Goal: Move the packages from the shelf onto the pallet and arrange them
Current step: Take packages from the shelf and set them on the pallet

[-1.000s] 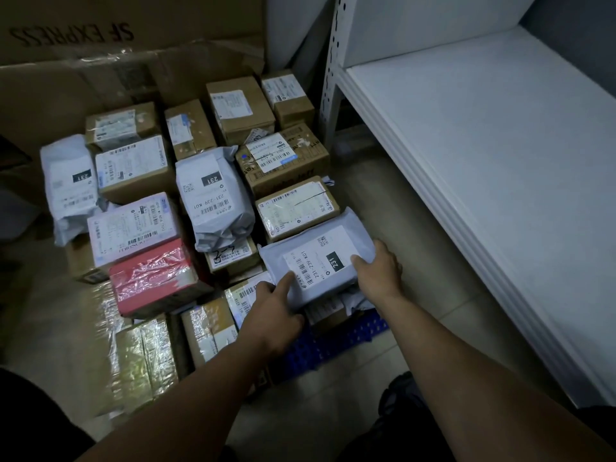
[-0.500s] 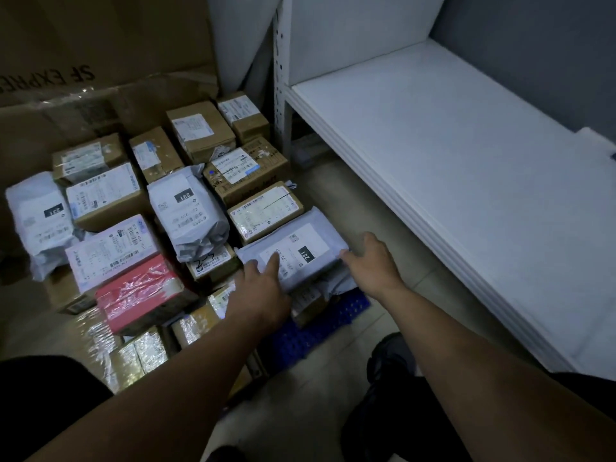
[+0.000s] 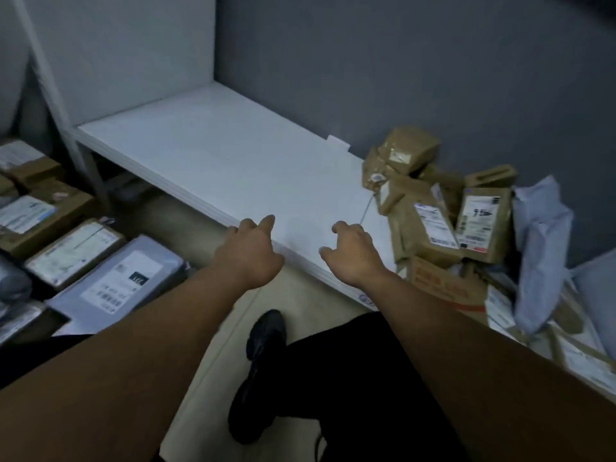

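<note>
Packages (image 3: 433, 228): between set-down and next pick, both hands empty.

Heaped at right end of shelf (image 3: 233, 161), brown cartons and grey bags piled on one another; others lying packed at far left, grey mailer (image 3: 116, 281) nearest, pallet itself hidden beneath. Left hand (image 3: 248, 251) over shelf's front edge, index out, other fingers loosely bent, gripping nothing. Right hand (image 3: 350, 255) just beside it over the board, fingers slack and half curled, gripping nothing, near the heap but apart from it. Judged step: fetch stage, with plenty left to move. Next move likely calls for a reach further right and a two-handed take of top box (image 3: 408, 148) first, lower ones seemingly propping the rest; pulling from beneath, risk of a slide.
</note>
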